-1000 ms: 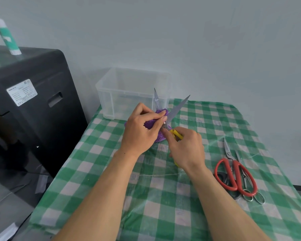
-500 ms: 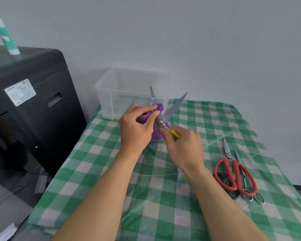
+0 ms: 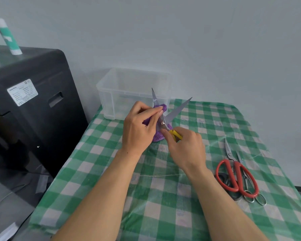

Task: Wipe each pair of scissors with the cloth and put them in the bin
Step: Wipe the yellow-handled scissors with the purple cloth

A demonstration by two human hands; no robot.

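My right hand (image 3: 186,148) grips the yellow handles of a pair of scissors (image 3: 176,111), held above the table with the blades spread wide and pointing up and away. My left hand (image 3: 139,129) pinches a purple cloth (image 3: 159,135) around the left blade, near the pivot. Part of the cloth hangs below the hands. A clear plastic bin (image 3: 134,91) stands behind the hands at the table's far left. Red-handled scissors (image 3: 236,176) lie at the right on top of other pairs, one with metal ring handles (image 3: 255,199) and one with black handles (image 3: 224,181).
The table wears a green and white checked cloth (image 3: 163,197) under clear plastic. A black machine (image 3: 30,105) stands left of the table, with green and white tubes (image 3: 7,37) on top. A pale wall runs close behind the bin.
My left hand has slid the cloth up along the left blade, away from the pivot. The right hand stays on the yellow handles, blades still spread.
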